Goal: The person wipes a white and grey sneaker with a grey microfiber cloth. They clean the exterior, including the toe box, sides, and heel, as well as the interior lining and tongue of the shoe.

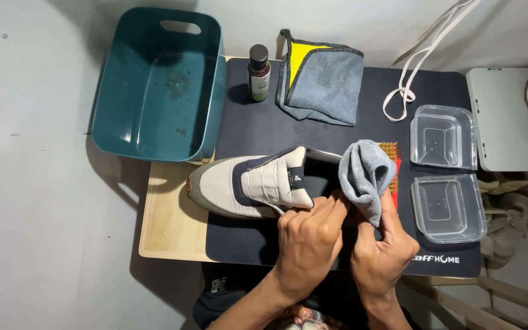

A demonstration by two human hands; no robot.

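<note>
A grey and cream sneaker [245, 183] without laces lies on its side on a dark mat [337, 131], toe pointing left. My left hand [307, 241] grips the shoe's heel end near the tongue. My right hand [383, 250] holds up a small grey cloth [366, 176], bunched, right beside the shoe's opening. A brush with tan bristles and a red edge [392, 160] lies on the mat, mostly hidden behind the cloth.
A teal plastic tub [157, 85] stands at the back left. A small dark bottle [258, 73], a folded grey and yellow cloth [322, 79] and white laces [407, 85] lie at the back. Two clear plastic containers [444, 174] sit on the right. A white box [502, 119] is beyond them.
</note>
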